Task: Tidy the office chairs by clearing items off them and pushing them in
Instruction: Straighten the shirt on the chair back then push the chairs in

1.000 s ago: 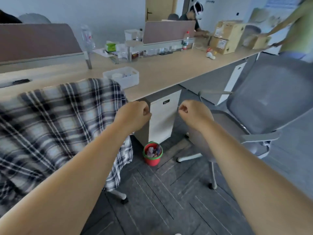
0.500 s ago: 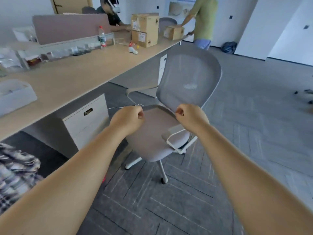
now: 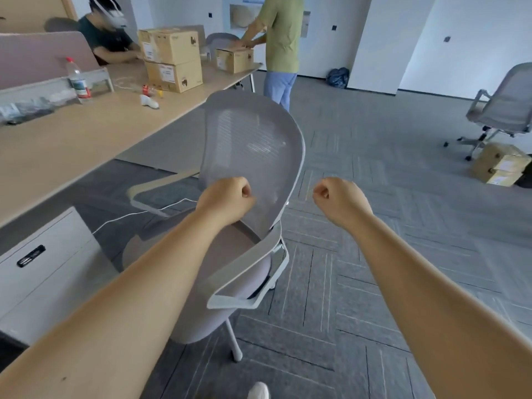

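Note:
A grey mesh office chair (image 3: 253, 145) stands in front of me, pulled out from the long wooden desk (image 3: 66, 145), its backrest turned toward me and to the right. A thin white cable (image 3: 126, 218) runs across its seat area toward the desk. My left hand (image 3: 227, 198) is a closed fist held in front of the lower backrest, with nothing visible in it. My right hand (image 3: 339, 200) is also a closed fist, in the air just right of the backrest edge, not touching the chair.
A white drawer unit (image 3: 43, 272) sits under the desk at left. Cardboard boxes (image 3: 172, 59), a water bottle (image 3: 77, 82) and small items lie on the desk. Two people are at its far end. A second chair (image 3: 501, 110) and boxes (image 3: 501, 165) stand at right.
My view has swung right, away from the chair draped with the plaid shirt, onto the grey mesh chair. Both fists stay closed and now hover at its backrest.

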